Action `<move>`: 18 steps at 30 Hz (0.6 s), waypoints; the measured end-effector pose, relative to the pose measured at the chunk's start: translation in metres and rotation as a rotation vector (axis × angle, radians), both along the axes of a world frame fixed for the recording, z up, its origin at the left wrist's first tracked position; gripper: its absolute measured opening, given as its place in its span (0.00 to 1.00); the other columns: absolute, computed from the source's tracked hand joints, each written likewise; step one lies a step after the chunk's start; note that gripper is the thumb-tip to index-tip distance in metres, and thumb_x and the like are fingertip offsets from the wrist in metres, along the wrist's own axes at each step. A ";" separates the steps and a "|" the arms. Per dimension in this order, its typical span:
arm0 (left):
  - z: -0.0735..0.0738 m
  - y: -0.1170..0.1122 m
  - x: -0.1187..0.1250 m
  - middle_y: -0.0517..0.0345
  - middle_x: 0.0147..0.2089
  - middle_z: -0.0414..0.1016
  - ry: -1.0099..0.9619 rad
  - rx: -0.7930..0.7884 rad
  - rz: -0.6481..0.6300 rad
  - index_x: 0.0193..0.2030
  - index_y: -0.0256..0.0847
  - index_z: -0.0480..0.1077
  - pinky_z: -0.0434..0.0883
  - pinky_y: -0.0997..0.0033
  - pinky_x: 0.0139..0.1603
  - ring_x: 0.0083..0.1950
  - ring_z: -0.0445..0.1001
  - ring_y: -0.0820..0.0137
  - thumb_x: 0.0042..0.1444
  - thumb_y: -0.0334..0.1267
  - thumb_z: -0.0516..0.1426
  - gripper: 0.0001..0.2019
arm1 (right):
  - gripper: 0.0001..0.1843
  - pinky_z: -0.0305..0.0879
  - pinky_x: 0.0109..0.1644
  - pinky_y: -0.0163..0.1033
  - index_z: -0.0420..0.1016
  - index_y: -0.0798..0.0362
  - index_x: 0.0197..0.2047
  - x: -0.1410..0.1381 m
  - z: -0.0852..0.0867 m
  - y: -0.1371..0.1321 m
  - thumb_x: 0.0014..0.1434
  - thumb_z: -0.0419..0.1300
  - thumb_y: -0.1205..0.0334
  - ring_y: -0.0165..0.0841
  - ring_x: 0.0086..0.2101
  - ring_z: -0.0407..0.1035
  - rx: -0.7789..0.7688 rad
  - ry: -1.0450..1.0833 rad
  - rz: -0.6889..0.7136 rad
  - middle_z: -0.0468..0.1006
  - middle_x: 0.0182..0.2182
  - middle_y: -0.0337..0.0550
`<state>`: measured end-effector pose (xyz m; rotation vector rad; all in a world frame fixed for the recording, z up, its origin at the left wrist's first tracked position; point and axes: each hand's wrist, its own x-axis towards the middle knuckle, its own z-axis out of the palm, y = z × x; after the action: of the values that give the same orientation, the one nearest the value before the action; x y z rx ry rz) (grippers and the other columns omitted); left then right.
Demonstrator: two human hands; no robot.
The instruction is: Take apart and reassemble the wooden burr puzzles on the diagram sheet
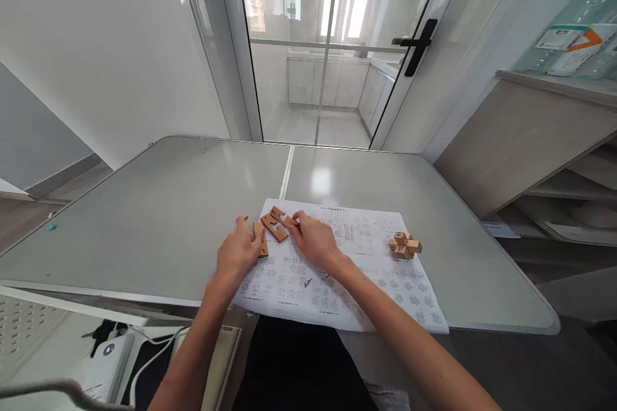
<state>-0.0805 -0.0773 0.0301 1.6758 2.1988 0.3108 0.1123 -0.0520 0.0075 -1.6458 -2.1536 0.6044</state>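
My left hand is closed at the edge of a flat wooden puzzle piece, which stays on the table side of the sheet. My right hand pinches the end of another wooden piece, partly hidden by its fingers. Between the hands lies a notched wooden piece, with a further notched piece just behind it; dark marks show on some of them. Under everything is a printed paper sheet with rows of small diagrams. An assembled wooden burr puzzle sits on the sheet's right side.
The grey table has a seam down its middle and a glass door beyond it. Below the left front edge, an open drawer holds a white box and cables. Shelves with plastic-wrapped bottles stand at right.
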 end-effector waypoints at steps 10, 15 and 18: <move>-0.001 0.013 0.009 0.33 0.47 0.84 0.119 0.040 -0.044 0.72 0.32 0.58 0.71 0.59 0.43 0.51 0.83 0.42 0.72 0.53 0.48 0.31 | 0.16 0.69 0.46 0.43 0.71 0.54 0.62 0.009 0.006 -0.012 0.77 0.53 0.59 0.43 0.46 0.79 0.036 -0.034 0.130 0.82 0.53 0.53; -0.009 -0.003 0.004 0.51 0.36 0.85 0.043 0.128 -0.073 0.75 0.36 0.55 0.68 0.64 0.38 0.43 0.84 0.52 0.73 0.57 0.45 0.33 | 0.17 0.71 0.44 0.42 0.70 0.49 0.64 0.049 0.009 -0.052 0.76 0.54 0.59 0.36 0.37 0.78 0.019 0.041 0.195 0.84 0.46 0.43; -0.016 -0.017 -0.002 0.60 0.30 0.82 -0.061 0.229 -0.084 0.73 0.39 0.59 0.67 0.66 0.37 0.35 0.82 0.56 0.71 0.55 0.48 0.31 | 0.14 0.71 0.41 0.41 0.76 0.49 0.57 0.076 0.002 -0.076 0.75 0.54 0.57 0.35 0.33 0.75 -0.026 0.276 0.112 0.84 0.39 0.41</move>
<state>-0.0830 -0.0948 0.0139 1.8442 2.1075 0.6025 0.1884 -0.1278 0.0093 -1.3696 -2.0508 0.8430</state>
